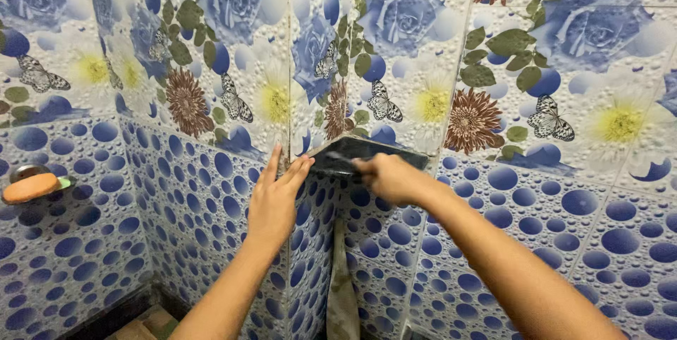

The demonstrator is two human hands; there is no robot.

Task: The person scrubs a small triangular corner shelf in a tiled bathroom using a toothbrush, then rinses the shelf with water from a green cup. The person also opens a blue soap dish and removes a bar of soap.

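At the dark corner shelf (374,151), right hand (386,176) clenched on a blurred tool (337,162), left hand (273,199) released, flat on the tiles (197,192)

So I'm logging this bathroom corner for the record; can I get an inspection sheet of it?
Surface: dark corner shelf fixed where two tiled walls meet.
Job's things: small item at the shelf in the right hand, blurred, kind unclear.
Clutter: cloth hanging below the shelf.
Hands: left hand flat on the wall beside the shelf; right closed at the shelf front.
Cables: nothing seen.
Surroundings: floral and bubble tiles; orange soap in a wall dish.
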